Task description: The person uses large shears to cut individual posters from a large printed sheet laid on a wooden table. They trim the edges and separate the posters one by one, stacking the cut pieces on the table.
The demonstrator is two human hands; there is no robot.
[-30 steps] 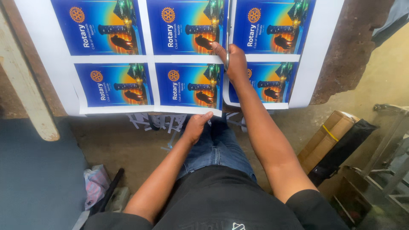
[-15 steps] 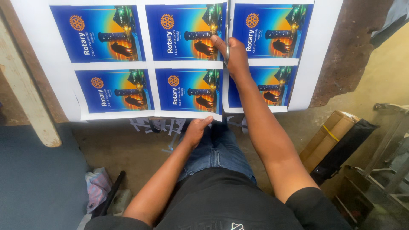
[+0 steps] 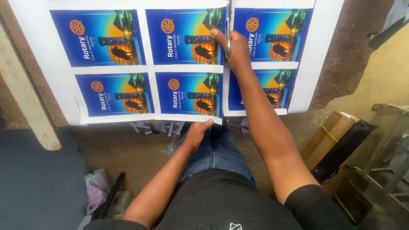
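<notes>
Now the right hand (image 3: 236, 44), closed on a cutting tool (image 3: 228, 30), has moved further up the printed sheet (image 3: 187, 68), lengthening the cut, while the left hand (image 3: 197, 134) pinches its near edge.

We see a large white sheet (image 3: 324, 51) printed with six blue and orange cards in two rows, lying flat and overhanging the table edge. Scissors (image 3: 228, 30) stand in a cut running up between the middle and right columns.
</notes>
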